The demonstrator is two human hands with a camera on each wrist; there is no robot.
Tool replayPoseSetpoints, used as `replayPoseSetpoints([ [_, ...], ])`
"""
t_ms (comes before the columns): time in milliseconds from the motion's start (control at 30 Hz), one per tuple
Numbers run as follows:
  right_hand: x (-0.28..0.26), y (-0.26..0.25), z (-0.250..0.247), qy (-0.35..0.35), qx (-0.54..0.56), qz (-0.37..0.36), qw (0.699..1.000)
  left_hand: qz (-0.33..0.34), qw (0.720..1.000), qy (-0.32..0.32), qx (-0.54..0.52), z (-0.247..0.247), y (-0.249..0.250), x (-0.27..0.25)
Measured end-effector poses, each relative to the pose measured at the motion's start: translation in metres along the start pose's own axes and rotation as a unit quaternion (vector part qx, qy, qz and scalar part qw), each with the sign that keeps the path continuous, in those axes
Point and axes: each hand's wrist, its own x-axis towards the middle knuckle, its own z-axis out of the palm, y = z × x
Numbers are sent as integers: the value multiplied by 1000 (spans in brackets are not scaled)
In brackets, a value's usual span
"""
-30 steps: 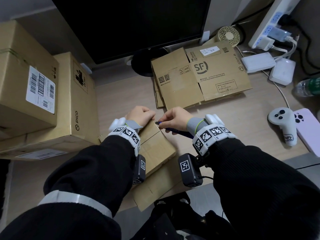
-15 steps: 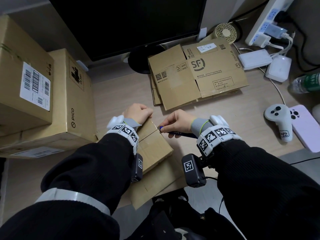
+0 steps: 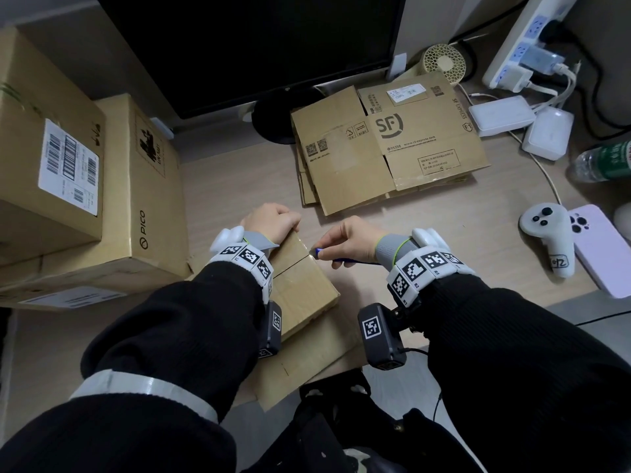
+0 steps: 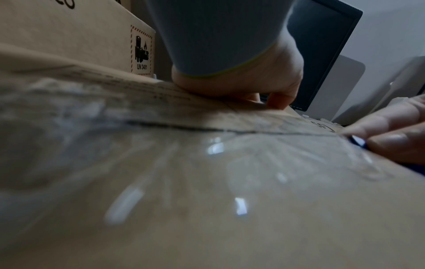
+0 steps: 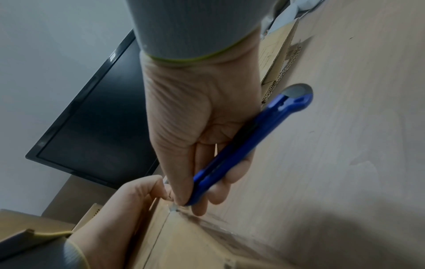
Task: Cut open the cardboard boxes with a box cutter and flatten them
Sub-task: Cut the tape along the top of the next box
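Note:
A small brown box [image 3: 302,290] sealed with clear tape lies in front of me, a seam running across its top [image 4: 207,182]. My left hand [image 3: 273,221] presses on its far part, fingers curled over the far edge [image 4: 253,80]. My right hand [image 3: 345,240] grips a blue box cutter [image 5: 248,145] in a pinch of thumb and fingers. Its short blade tip touches the right end of the seam at the box's edge, close beside the left hand's fingers [image 5: 147,189]. The cutter's blue nose [image 4: 357,141] shows at the seam's end.
Flattened SF boxes [image 3: 392,148] lie ahead by the monitor [image 3: 256,46]. Two big boxes [image 3: 136,199] are stacked at left. A flat cardboard sheet [image 3: 307,363] lies under the small box. A white controller [image 3: 549,237], phone [image 3: 601,250], bottle [image 3: 604,162] and chargers sit at right.
My right hand with the cutter has drawn slightly right, away from the left hand's fingers, to the seam's end. The left hand stays on the box.

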Motion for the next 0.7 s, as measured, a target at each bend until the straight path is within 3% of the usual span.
replayPoseSetpoints([
  [700,1,10,6,10,32,-11,999,-14,1000,9,12,0,1,4],
])
